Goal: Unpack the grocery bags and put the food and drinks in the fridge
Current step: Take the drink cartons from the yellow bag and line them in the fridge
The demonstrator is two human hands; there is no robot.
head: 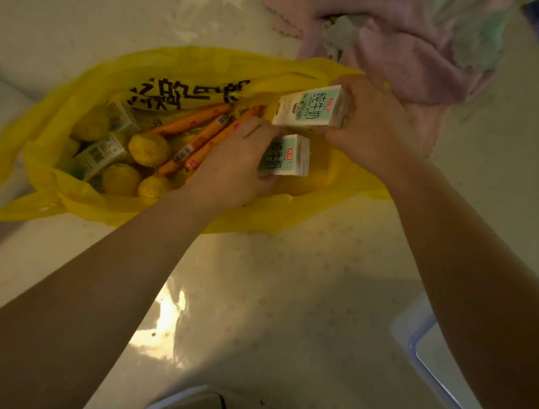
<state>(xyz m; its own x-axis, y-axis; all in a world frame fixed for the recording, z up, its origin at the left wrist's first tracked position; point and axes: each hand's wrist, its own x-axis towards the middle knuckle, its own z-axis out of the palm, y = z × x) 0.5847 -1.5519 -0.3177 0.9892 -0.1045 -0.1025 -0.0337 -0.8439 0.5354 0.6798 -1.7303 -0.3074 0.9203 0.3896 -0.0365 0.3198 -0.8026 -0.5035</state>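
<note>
Unpacking looks to be at an early stage, judging by how full the yellow grocery bag (117,70) is as it lies open on the pale desk (270,286). Inside it lie several orange sausage sticks (199,133) with barcode labels, a cluster of roundish yellow-wrapped items (149,149), and at least two more small cartons (101,153) toward the left of the bag. The right hand (366,121) has its fingers wrapped round an upper milk carton (309,108), held at the bag's right-hand mouth, just above the plastic. The left hand (232,165) reaches into the bag and grips a lower milk carton (285,155) from its left side, fingers curled over its top edge; that carton sits just beneath the upper one, and whether it is lifted off the plastic I cannot tell. So two cartons are in hand and nearly everything else remains in the bag. No fridge is in view, so nothing can be judged as put away. A pink towel (405,53) lies bunched beyond the bag, and a clear container with a blue rim (425,342) stands at the desk's near right edge.
</note>
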